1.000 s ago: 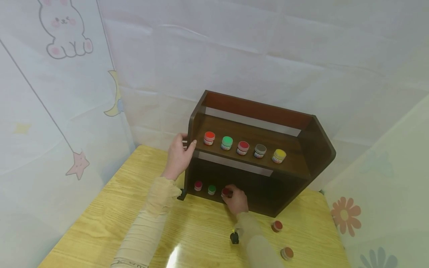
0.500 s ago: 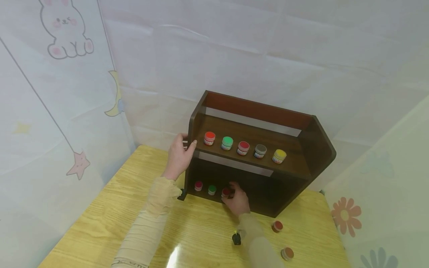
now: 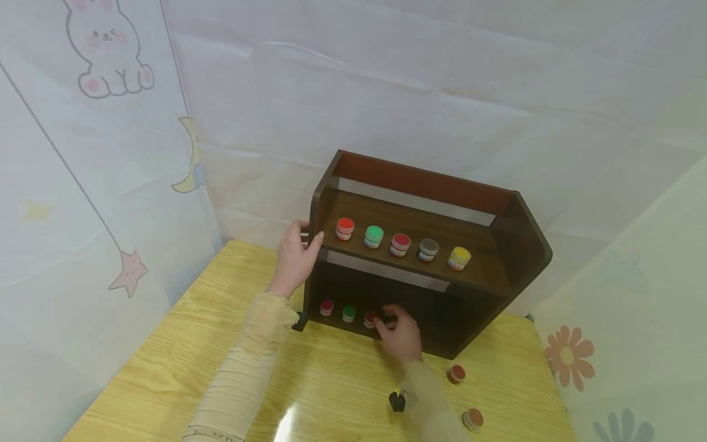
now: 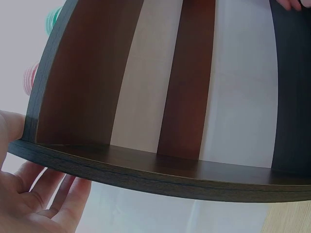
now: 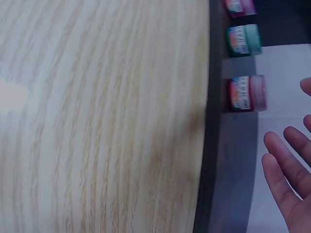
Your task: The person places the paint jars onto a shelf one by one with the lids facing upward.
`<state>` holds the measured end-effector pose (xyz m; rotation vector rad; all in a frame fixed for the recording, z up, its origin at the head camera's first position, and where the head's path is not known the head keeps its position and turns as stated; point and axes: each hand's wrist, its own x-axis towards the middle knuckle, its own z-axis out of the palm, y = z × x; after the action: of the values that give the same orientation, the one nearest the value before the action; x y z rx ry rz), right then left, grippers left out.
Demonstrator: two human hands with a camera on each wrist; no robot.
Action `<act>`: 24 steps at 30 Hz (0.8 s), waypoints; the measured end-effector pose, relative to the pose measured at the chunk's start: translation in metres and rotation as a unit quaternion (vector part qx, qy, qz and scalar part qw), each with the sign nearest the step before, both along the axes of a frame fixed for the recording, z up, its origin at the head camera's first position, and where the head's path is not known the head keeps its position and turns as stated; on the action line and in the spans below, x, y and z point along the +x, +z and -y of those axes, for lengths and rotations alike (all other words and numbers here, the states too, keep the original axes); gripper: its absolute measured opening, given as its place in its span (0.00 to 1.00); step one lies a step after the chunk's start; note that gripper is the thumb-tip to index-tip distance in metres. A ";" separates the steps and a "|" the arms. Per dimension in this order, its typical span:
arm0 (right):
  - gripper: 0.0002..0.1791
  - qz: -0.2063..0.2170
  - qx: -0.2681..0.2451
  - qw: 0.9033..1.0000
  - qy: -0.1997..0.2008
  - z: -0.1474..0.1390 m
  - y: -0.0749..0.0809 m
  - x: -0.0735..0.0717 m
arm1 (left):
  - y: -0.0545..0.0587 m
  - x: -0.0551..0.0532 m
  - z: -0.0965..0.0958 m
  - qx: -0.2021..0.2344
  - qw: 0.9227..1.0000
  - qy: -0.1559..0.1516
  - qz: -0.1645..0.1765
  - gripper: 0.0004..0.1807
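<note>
A dark brown two-tier shelf (image 3: 521, 242) stands on the table. My left hand (image 3: 294, 261) grips its left side panel; in the left wrist view the fingers (image 4: 68, 201) lie along the panel's outside, with the thumb by the board's edge. On the lower board a dark red paint jar (image 3: 370, 319) stands right of a green jar (image 3: 348, 314) and a pink jar (image 3: 326, 307). My right hand (image 3: 402, 334) is just right of the dark red jar, fingers loosely spread and holding nothing. The right wrist view shows a gap between those fingers and the jar (image 5: 247, 93).
Several paint jars stand in a row on the upper board, from an orange-red jar (image 3: 345, 229) to a yellow jar (image 3: 459, 258). Two reddish-brown jars, one nearer the shelf (image 3: 456, 374) and one nearer me (image 3: 472, 418), stand on the wooden table (image 3: 182, 356) at right.
My right hand has let go of the dark red jar and drawn back to the right, its fingers opening. The jar stays on the lower board. My left hand has not moved.
</note>
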<state>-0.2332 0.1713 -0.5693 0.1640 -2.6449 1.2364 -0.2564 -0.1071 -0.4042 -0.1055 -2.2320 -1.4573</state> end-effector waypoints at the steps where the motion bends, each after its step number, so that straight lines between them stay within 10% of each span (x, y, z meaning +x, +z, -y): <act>1: 0.19 -0.008 -0.007 1.000 -0.002 -0.001 0.002 0.002 | 0.000 0.000 0.000 -0.001 1.000 0.000 0.000 0.20; 24: 0.07 -0.064 -0.021 0.997 -0.041 -0.047 0.050 0.058 | -0.002 -0.003 0.000 0.008 1.000 0.001 -0.006 0.19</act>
<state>-0.1751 0.2181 -0.5194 0.1232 -2.4894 1.2108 -0.2591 -0.1068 -0.4058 -0.1078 -2.2090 -1.4702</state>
